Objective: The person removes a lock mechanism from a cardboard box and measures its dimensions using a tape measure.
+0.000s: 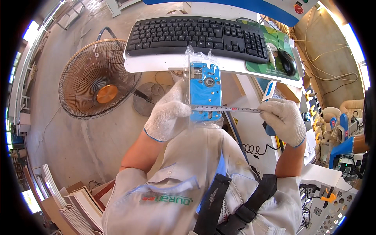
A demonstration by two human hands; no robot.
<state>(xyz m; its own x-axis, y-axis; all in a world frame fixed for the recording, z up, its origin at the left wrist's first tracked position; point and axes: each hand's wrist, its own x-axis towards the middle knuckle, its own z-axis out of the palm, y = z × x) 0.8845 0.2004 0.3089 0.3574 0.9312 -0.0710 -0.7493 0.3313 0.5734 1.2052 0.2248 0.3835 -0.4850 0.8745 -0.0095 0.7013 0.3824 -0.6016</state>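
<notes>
A flat blue metal lock case with a round hole and small screws is held upright before me in a clear plastic bag. My left hand, in a white knitted glove, is closed on its left edge, the thumb by the start of a tape measure's blade. That blade stretches level across the lower part of the lock case. At its right end, the gloved fingers of my right hand are closed on the tape measure. Its housing is mostly hidden; a blue part shows below the hand.
Beyond the lock case, a white shelf carries a black keyboard, a green mat and a black mouse. A caged fan stands at left. On the right are a coiled black cable and a red button.
</notes>
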